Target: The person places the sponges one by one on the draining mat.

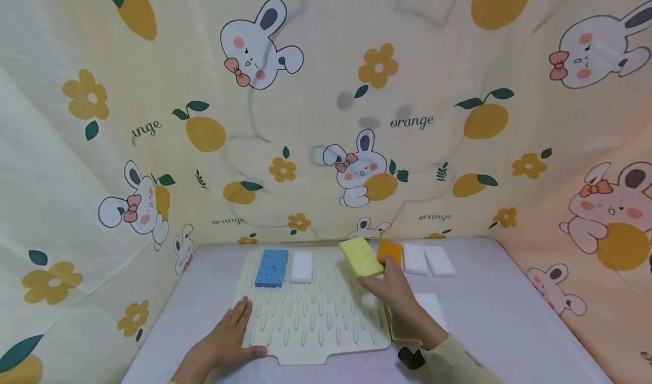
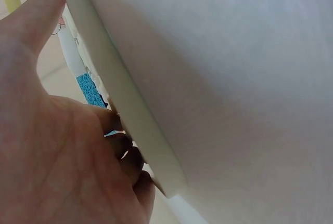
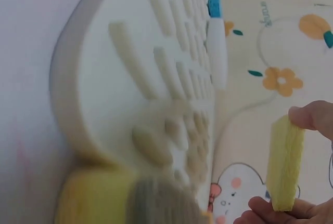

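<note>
My right hand [image 1: 396, 290] pinches a yellow sponge [image 1: 360, 256] by its edge, raised over the far right part of a cream ridged drying mat [image 1: 318, 338]. Thumb and fingers press on opposite edges of that sponge [image 3: 285, 164] in the right wrist view. Flat along the mat's left edge rests my left hand [image 1: 224, 338], thumb at the front corner and fingers extended. On the mat's far left lie a blue sponge [image 1: 271, 268] and, beside it, a white sponge [image 1: 301, 267]. The left wrist view shows my left palm [image 2: 62, 156] against the mat's rim [image 2: 122, 89].
Right of the mat, at the back, lie an orange sponge [image 1: 390, 250] and two white sponges [image 1: 415, 259]. Nearer, another white block [image 1: 432, 309] and a yellow piece [image 1: 404, 333] are partly hidden by my right arm. A patterned cloth [image 1: 316, 89] hangs behind the table [image 1: 509, 327].
</note>
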`<state>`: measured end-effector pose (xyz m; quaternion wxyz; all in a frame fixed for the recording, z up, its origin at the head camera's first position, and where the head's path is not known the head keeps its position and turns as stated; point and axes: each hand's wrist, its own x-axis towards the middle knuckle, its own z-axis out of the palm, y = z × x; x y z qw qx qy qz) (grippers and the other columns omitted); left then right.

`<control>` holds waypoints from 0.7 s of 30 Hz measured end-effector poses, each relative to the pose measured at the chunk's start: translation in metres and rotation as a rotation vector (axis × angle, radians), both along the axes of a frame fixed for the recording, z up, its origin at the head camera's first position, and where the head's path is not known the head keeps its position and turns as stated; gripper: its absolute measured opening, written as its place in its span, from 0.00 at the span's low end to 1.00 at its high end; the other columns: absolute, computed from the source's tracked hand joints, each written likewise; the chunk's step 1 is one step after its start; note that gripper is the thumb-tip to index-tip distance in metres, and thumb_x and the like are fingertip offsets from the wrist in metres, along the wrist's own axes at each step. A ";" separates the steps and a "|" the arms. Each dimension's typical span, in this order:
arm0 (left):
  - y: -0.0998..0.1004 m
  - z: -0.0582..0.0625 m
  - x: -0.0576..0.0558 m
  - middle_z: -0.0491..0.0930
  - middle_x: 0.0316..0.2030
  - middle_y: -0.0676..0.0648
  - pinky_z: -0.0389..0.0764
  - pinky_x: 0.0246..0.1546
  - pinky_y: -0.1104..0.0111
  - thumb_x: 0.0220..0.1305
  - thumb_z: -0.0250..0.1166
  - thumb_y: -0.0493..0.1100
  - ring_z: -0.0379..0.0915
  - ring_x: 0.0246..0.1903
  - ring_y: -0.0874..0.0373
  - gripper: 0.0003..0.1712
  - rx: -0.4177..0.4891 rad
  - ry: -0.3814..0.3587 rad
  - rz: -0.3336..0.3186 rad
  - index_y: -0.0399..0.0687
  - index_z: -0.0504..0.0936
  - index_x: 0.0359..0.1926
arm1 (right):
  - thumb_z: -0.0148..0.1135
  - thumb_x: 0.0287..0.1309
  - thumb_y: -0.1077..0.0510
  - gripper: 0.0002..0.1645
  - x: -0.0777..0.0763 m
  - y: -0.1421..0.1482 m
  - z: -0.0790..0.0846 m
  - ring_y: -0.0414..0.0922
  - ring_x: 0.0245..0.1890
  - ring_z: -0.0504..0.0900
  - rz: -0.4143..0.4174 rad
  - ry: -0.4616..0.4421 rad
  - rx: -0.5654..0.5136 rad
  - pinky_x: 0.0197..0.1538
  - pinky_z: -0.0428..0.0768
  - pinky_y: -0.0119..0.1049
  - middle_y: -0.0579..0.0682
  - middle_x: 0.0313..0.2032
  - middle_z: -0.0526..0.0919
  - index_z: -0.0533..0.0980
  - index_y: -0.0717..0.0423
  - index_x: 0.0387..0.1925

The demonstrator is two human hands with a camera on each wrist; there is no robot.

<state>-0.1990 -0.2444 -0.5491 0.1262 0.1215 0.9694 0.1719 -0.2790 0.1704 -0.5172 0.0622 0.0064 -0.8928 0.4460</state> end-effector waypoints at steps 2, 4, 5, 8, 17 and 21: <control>0.000 0.001 0.000 0.45 0.84 0.28 0.51 0.82 0.41 0.59 0.73 0.75 0.42 0.83 0.32 0.73 0.002 0.000 0.001 0.26 0.51 0.82 | 0.83 0.54 0.44 0.50 -0.002 -0.005 -0.002 0.53 0.48 0.80 -0.009 -0.019 0.001 0.50 0.82 0.47 0.63 0.58 0.80 0.69 0.67 0.67; 0.000 0.002 0.000 0.46 0.84 0.28 0.51 0.82 0.41 0.59 0.73 0.75 0.43 0.83 0.33 0.74 -0.001 -0.001 0.003 0.27 0.51 0.82 | 0.83 0.55 0.43 0.50 -0.004 -0.011 -0.005 0.54 0.49 0.79 -0.012 -0.031 -0.001 0.52 0.83 0.49 0.63 0.59 0.80 0.68 0.65 0.67; 0.000 0.002 0.000 0.46 0.84 0.28 0.51 0.82 0.41 0.59 0.73 0.75 0.43 0.83 0.33 0.74 -0.004 -0.003 0.007 0.27 0.52 0.82 | 0.83 0.55 0.42 0.50 -0.004 -0.014 -0.006 0.53 0.50 0.79 -0.013 -0.035 -0.002 0.52 0.83 0.49 0.63 0.59 0.79 0.68 0.65 0.67; 0.000 0.001 0.000 0.45 0.84 0.28 0.51 0.82 0.41 0.58 0.74 0.75 0.42 0.83 0.33 0.74 -0.003 -0.008 0.012 0.27 0.52 0.82 | 0.83 0.54 0.42 0.49 -0.004 -0.024 -0.006 0.53 0.50 0.79 -0.009 -0.039 -0.026 0.52 0.83 0.48 0.61 0.57 0.80 0.69 0.64 0.66; -0.001 -0.002 -0.001 0.46 0.84 0.29 0.52 0.82 0.41 0.57 0.73 0.77 0.42 0.84 0.34 0.75 -0.017 -0.013 0.016 0.28 0.53 0.83 | 0.84 0.53 0.44 0.47 -0.006 -0.049 -0.006 0.50 0.44 0.78 0.012 -0.041 -0.069 0.43 0.82 0.41 0.59 0.50 0.80 0.68 0.63 0.62; -0.001 -0.001 -0.002 0.46 0.84 0.30 0.51 0.82 0.41 0.56 0.73 0.78 0.42 0.84 0.35 0.75 -0.024 -0.019 0.023 0.29 0.53 0.83 | 0.85 0.51 0.44 0.47 -0.008 -0.059 -0.009 0.50 0.41 0.79 0.009 -0.030 -0.085 0.40 0.80 0.39 0.58 0.47 0.80 0.67 0.64 0.61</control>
